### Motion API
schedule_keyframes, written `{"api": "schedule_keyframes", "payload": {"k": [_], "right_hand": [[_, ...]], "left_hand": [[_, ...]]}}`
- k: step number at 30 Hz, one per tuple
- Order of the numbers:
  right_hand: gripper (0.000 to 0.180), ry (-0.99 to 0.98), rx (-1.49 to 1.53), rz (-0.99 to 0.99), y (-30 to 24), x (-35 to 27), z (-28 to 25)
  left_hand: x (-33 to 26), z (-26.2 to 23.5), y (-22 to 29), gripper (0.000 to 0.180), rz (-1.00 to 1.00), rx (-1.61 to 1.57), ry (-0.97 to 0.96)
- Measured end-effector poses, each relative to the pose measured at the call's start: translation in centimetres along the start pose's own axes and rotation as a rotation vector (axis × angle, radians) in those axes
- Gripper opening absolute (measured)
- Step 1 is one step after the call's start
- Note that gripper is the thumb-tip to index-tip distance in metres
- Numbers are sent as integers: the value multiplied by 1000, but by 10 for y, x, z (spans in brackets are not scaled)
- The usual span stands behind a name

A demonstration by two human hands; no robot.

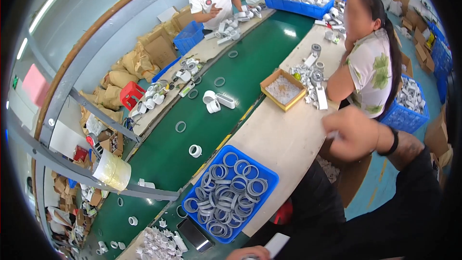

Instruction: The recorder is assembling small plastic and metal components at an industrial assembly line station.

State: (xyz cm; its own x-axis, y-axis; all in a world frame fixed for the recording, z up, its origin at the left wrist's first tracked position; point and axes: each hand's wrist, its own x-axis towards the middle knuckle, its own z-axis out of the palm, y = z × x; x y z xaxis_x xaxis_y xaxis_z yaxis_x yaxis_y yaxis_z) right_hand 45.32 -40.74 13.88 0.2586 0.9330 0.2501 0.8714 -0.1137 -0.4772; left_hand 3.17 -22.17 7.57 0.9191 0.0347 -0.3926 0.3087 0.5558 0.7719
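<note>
My right hand (353, 132) is raised over the pale worktable (284, 135), blurred, fingers curled; a small white bit shows at its left side, and a black band is on the wrist. Only the top of my left hand (248, 253) shows at the lower edge, beside a white flat piece (277, 243). A blue basket (256, 162) full of grey rings (226, 195) stands on the table's near end, left of my arms. Whether either hand grips something is unclear.
A green conveyor belt (250, 62) carries white fittings (215, 101) and loose rings. A cardboard box (284, 90) of small white parts sits mid-table. One person (370, 67) sits at right by a blue crate (409, 103); another (211, 0) works at the far end. A tape roll (113, 171) hangs left.
</note>
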Motion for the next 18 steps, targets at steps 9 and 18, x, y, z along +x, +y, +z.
{"api": "schedule_keyframes", "payload": {"k": [9, 18], "right_hand": [[30, -46, -105, 1155, 173, -237, 254], [30, -295, -327, 1200, 137, -303, 305]], "left_hand": [[154, -186, 110, 37, 649, 130, 688], [277, -348, 168, 52, 633, 320, 1225]]}}
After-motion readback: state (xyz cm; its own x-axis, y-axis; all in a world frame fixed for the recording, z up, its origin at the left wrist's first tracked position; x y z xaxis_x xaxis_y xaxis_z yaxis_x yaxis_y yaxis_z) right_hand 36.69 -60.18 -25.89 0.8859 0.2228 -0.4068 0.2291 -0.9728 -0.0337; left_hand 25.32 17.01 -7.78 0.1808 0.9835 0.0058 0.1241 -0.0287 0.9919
